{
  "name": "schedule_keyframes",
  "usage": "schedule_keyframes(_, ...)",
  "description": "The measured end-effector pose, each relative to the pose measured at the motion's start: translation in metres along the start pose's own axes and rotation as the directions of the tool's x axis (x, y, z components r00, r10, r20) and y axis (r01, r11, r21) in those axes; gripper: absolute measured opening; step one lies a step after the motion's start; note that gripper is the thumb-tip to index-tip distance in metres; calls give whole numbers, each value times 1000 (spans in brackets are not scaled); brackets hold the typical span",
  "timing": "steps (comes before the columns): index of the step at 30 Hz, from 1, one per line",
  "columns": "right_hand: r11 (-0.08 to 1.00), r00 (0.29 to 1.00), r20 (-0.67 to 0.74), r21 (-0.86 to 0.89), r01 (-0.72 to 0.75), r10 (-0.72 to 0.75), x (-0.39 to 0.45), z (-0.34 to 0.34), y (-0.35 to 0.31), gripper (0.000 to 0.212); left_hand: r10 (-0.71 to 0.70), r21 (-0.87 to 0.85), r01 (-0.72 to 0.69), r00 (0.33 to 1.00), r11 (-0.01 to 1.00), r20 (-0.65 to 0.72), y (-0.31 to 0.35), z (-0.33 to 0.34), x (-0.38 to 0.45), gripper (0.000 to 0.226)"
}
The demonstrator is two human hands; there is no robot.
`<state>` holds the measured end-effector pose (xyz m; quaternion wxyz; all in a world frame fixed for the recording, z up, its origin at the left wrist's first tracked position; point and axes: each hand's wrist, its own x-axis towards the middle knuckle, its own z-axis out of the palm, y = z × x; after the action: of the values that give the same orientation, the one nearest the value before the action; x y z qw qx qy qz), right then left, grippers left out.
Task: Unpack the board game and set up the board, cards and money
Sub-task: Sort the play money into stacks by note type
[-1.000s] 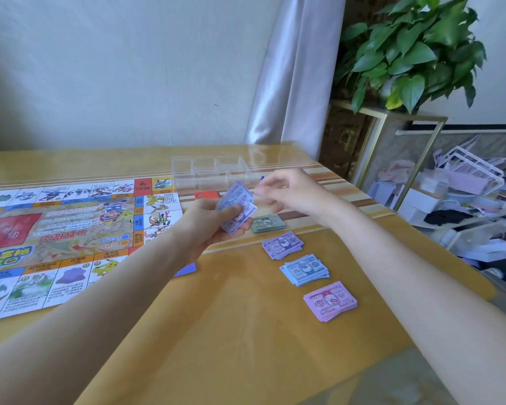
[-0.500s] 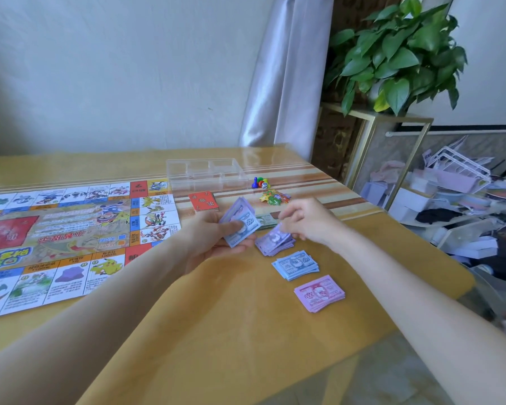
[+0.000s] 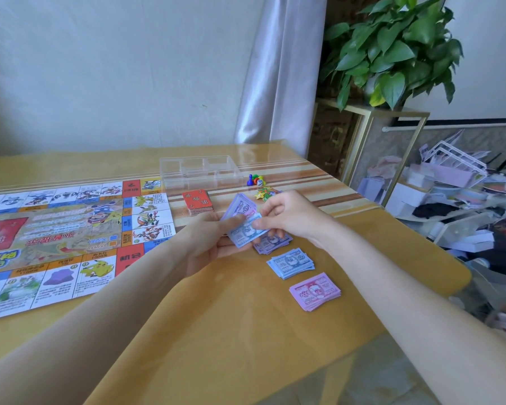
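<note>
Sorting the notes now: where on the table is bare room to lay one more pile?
Bare table lies near the front edge, between the board and the pink pile. Crowded: around the purple pile and blue pile, beneath both hands.

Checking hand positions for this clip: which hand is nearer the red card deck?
Left. The left hand sits just in front of the red card deck; the right hand is further off to the deck's right.

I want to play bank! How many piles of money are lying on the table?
3 show: a purple pile partly under the right hand, a blue pile nearer, and a pink pile nearest. The hands may hide another; the left hand holds more notes.
</note>
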<state>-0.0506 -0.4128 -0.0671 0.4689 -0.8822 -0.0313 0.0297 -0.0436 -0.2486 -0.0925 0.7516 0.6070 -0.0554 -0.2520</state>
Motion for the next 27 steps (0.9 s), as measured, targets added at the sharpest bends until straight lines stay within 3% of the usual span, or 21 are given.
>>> schedule_keyframes(8, 983, 995, 98, 184, 2, -20, 1, -4, 0, 15, 71, 69, -71, 997, 995, -9, 1, -9, -1, 15)
schedule_keyframes(14, 983, 985, 167, 175, -61, 31, -1, -23, 2, 17, 77, 76, -71, 994, 995, -78, 1, -12, 0, 14)
schedule_keyframes(18, 980, 952, 244, 19, -196, 186, -16, -41, 14, 14, 58, 53, -56, 998, 997, -32, 1, -10, -4, 16)
schedule_keyframes(22, 899, 957, 153, -404, -168, 247, -27, -37, 26, 15, 20, 91, -18, 1000, 996, -23, -5, -2, -3, 17)
schedule_keyframes(24, 867, 969, 108, -476, -147, 224, -27, -36, 25, 19, 13, 103, -10, 1000, 995, -27, -6, 2, -3, 17)
schedule_keyframes(25, 888, 980, 76, -440, -133, 185, -27, -36, 22, 21, 9, 104, -6, 999, 995, -33, -7, 4, -3, 16)
schedule_keyframes(27, 975, 995, 12, -201, -97, 102, -26, -35, 14, 19, 8, 96, -4, 999, 995, -42, -5, 8, -4, 16)
